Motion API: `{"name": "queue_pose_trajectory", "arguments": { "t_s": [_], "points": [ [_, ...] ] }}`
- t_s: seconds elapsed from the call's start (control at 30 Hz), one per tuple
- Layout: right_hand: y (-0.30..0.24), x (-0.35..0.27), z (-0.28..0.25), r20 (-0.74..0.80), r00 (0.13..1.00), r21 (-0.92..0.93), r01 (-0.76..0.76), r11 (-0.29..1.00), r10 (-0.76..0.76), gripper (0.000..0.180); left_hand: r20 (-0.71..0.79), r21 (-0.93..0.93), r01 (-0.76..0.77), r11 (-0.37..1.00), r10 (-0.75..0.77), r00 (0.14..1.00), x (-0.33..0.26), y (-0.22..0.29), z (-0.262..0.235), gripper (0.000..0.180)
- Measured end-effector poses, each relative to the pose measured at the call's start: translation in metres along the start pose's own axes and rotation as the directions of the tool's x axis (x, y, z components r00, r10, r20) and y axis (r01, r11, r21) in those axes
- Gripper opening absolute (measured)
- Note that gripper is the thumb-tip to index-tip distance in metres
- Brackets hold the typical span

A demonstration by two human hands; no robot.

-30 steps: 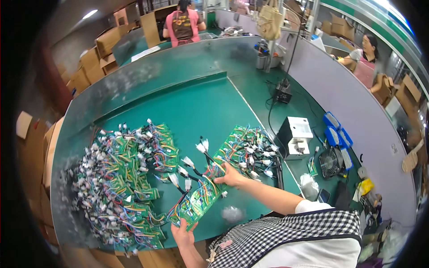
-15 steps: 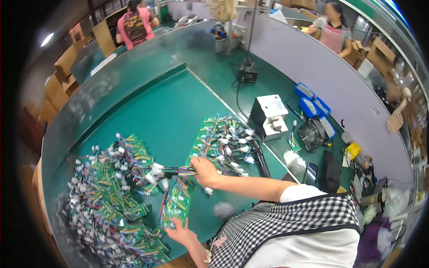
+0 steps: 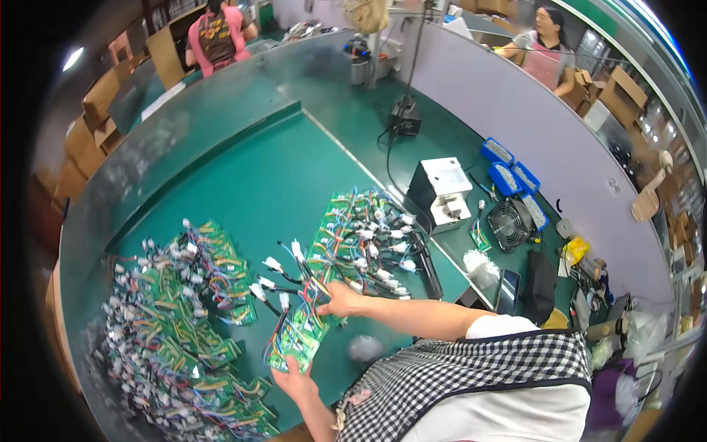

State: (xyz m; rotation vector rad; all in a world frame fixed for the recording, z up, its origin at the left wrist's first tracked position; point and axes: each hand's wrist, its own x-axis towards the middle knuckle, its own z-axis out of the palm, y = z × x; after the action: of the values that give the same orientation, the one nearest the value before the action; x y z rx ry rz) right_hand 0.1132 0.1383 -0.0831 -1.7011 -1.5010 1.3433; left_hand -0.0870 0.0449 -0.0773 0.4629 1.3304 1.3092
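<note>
A green circuit board [image 3: 300,335] with coloured wires and white plug connectors is held between both hands above the table. My left hand [image 3: 296,379] grips its near end, fingers closed on the edge. At the far end my right hand [image 3: 340,299] is closed on the board, beside the wire bundle. The loose white connectors [image 3: 272,276] fan out to the left of the right hand. Just beyond that hand lies a group of wired boards [image 3: 361,236]. To the left spreads a big heap of similar wired boards [image 3: 177,331].
A white and black box-shaped device [image 3: 444,193] stands right of the boards, near a small black fan [image 3: 509,223] and several blue bins [image 3: 507,178]. A black rod-like tool [image 3: 429,272] lies beside the boards. A pale partition [image 3: 471,81] borders the table; two people work beyond.
My right hand has shifted slightly nearer, from the gathered wires onto the board's far end. The wires, earlier stretched left toward the heap, now spread upward and loose. The board has tilted a little.
</note>
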Motion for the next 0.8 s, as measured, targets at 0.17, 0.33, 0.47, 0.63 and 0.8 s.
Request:
{"name": "queue_pose_trajectory", "arguments": {
  "t_s": [0.17,0.33,0.47,0.63,0.8],
  "points": [
    [-0.02,0.003,0.022,-0.267,0.889,-0.574,0.163,0.803,-0.371,0.03,-0.137,-0.121,-0.13,0.984,0.114,0.984,-0.006,-0.003,0.024,0.034],
    [-0.056,0.0,-0.031,0.226,0.959,0.225,0.12,0.967,-0.171,0.044,-0.033,-0.202,0.024,0.979,-0.031,0.999,0.014,0.01,0.004,0.033],
    [-0.064,0.004,-0.002,0.325,0.944,0.278,-0.034,0.96,-0.061,0.053,0.054,-0.275,0.045,0.96,-0.032,0.998,0.009,0.015,0.013,0.033],
    [-0.058,-0.002,0.046,-0.049,0.976,-0.461,0.165,0.872,-0.21,0.053,-0.119,0.383,-0.303,0.873,0.372,0.921,0.033,-0.029,0.009,0.029],
    [-0.077,0.016,0.018,0.108,0.982,0.161,0.136,0.978,-0.154,0.055,-0.212,-0.296,0.005,0.955,-0.071,0.975,0.038,0.016,0.009,0.03]
  ]
}}
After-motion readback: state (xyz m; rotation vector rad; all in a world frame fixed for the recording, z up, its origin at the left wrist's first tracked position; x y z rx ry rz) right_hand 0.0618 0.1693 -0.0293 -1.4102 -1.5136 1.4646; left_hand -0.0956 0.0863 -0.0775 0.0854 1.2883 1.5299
